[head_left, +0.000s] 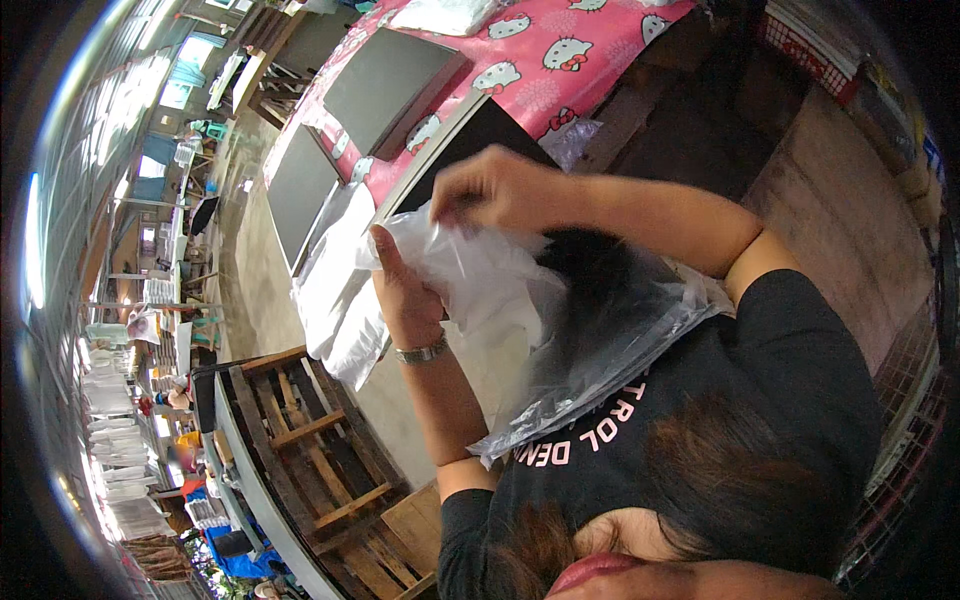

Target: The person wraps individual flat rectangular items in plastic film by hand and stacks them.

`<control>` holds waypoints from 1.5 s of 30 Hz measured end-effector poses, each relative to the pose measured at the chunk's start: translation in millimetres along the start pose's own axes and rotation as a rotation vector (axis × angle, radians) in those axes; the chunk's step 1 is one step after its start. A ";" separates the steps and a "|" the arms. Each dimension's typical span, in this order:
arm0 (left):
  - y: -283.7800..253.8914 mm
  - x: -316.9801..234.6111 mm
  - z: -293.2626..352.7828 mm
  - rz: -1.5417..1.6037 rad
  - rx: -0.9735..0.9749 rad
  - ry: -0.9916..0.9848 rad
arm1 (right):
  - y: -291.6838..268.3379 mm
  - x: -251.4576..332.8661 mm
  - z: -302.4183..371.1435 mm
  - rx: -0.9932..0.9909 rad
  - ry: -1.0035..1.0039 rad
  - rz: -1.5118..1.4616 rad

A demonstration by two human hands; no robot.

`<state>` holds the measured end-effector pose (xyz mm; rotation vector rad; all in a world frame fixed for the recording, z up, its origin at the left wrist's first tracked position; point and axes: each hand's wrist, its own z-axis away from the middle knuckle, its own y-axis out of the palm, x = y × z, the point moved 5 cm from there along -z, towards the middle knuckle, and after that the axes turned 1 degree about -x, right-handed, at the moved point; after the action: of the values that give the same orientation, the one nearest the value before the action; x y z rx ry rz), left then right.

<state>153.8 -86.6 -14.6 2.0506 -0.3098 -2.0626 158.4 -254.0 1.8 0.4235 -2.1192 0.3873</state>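
Note:
A clear plastic bag [590,350] hangs across the front of my body, its crumpled upper end bunched between my hands. My left hand [405,290], with a metal watch on the wrist, is closed on the bag with the thumb pointing up. Just above and to the right, my right hand [495,190] has its fingers curled and pinched on the bag's gathered edge, slightly blurred by motion. Behind the hands, a black flat box-like piece [470,145] lies on the table, partly covered by my right hand. White plastic sheeting [345,290] drapes off the table's edge beside my left hand.
A pink cat-patterned cloth [530,50] covers the table, with dark grey flat boxes [390,85] on it. A wooden pallet [320,450] stands lower left. A red basket [810,55] is at the upper right. People and stacked goods line the far left.

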 end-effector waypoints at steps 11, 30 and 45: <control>-4.9 7.0 -11.2 -0.088 -0.004 0.039 | -27.2 -21.2 -18.3 -0.094 0.118 0.244; 20.6 -74.2 37.1 -0.744 -0.215 0.516 | -50.6 51.3 -17.5 -0.505 0.049 0.141; 21.8 -45.5 42.1 -0.498 -0.116 0.235 | -10.7 11.1 -5.4 -0.066 0.252 -0.424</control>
<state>112.0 -94.0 35.7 2.4467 0.3900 -1.9845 161.3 -263.0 15.2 0.7277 -1.7365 0.1165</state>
